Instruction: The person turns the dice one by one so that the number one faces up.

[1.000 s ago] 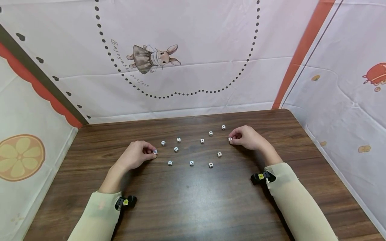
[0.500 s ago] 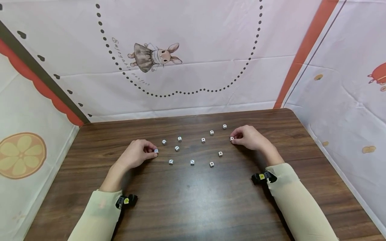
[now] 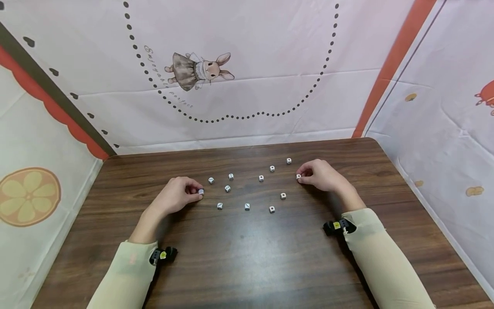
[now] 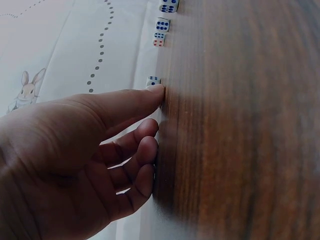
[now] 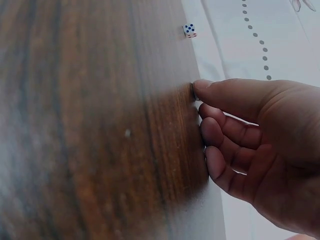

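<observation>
My left hand (image 3: 177, 195) rests low over the table and pinches a white die (image 3: 201, 192) between thumb and fingers, its several-dotted face up. Across from it, my right hand (image 3: 322, 175) pinches another die (image 3: 298, 177), which shows a single dot. Between the hands lie several loose dice, among them one die (image 3: 211, 180) just beyond the left fingertips and one die (image 3: 289, 161) behind the right fingertips. In the left wrist view the thumb (image 4: 125, 104) reaches to a die (image 4: 153, 80). The right wrist view has the held die mostly hidden by the thumb (image 5: 230, 95).
The dice stand on a brown wood-grain table (image 3: 239, 257). Loose ones nearer the front include a die (image 3: 247, 207) at the middle and a die (image 3: 272, 209) to its right. A printed white cloth (image 3: 262, 98) hangs behind the table's back edge.
The head view has shifted slightly. Both hands keep their pinch on the same dice, and the loose dice hold their layout.
</observation>
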Motion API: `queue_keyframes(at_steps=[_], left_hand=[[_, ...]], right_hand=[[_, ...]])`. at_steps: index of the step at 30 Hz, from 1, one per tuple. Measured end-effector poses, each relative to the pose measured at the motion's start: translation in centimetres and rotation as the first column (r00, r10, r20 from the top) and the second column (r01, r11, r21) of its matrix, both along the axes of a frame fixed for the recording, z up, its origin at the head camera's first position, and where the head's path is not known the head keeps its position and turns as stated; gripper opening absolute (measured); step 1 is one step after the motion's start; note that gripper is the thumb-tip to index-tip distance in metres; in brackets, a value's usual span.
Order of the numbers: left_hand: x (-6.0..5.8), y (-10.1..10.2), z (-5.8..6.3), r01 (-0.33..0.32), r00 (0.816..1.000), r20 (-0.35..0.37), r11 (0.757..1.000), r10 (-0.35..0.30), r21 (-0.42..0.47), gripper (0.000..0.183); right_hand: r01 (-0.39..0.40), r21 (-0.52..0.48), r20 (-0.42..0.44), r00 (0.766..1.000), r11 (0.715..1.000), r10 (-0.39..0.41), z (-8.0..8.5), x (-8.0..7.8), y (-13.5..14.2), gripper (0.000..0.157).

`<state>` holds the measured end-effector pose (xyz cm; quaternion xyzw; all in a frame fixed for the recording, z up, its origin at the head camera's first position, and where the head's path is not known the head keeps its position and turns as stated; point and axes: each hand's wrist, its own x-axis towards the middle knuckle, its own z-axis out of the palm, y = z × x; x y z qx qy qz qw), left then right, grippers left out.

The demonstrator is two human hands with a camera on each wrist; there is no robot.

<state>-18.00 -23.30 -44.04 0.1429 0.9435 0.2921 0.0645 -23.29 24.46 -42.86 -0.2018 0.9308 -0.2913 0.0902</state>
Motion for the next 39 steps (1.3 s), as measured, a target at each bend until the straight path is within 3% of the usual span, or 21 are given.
queue_keyframes(at_steps=[18,30,39], left_hand=[[-0.3,0.7,0.6,0.037,0.998,-0.046,0.997,-0.04,-0.07,0.019],[-0.3,1.2,1.0,0.044,0.997,-0.055,0.993,-0.051,-0.111,0.013],[-0.4,1.2,1.0,0.05,0.995,-0.084,0.996,-0.056,-0.069,0.008]], right_hand=[[-0.008,-0.005,0.001,1.0,1.0,0.008,-0.1,-0.1,-0.1,0.011],[-0.003,0.002,0.0,1.0,1.0,0.003,0.0,-0.1,-0.2,0.009],[-0.002,0.006,0.0,1.0,1.0,0.002,-0.1,-0.1,-0.1,0.01]])
